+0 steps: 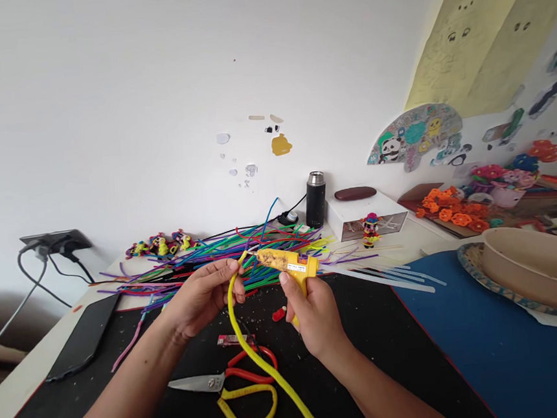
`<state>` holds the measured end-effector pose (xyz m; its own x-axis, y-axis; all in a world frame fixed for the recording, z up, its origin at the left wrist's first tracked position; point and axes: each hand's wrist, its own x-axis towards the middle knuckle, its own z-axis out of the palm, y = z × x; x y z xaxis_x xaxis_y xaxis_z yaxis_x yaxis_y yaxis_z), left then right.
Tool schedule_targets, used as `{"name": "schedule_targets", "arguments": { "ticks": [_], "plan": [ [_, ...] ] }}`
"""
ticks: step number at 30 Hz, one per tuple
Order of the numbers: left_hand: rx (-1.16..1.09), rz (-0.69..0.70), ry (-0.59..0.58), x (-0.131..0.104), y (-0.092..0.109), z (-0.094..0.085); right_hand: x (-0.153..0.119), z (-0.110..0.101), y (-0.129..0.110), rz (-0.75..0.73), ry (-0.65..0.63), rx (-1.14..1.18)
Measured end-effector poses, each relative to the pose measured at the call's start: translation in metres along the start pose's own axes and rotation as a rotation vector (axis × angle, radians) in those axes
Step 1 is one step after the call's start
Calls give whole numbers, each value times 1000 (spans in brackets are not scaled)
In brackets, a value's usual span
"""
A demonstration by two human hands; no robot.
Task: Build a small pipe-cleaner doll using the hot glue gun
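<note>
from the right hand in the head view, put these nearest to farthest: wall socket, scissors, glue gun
1. glue gun: held in the right hand
2. scissors: on the black mat, to the hand's left
3. wall socket: on the wall, far left

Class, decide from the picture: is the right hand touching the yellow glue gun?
Touching. The head view shows the right hand wrapped around the handle of the yellow glue gun.
</note>
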<state>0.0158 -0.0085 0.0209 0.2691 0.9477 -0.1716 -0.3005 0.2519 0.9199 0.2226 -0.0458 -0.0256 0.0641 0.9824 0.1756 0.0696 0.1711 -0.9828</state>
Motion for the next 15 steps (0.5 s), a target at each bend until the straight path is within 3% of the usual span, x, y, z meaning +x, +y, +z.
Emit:
{"name": "schedule_targets", "arguments": {
  "ticks": [15],
  "plan": [
    [29, 11, -22, -1, 0, -1, 0, 0, -1, 8, -3, -2]
  ]
}}
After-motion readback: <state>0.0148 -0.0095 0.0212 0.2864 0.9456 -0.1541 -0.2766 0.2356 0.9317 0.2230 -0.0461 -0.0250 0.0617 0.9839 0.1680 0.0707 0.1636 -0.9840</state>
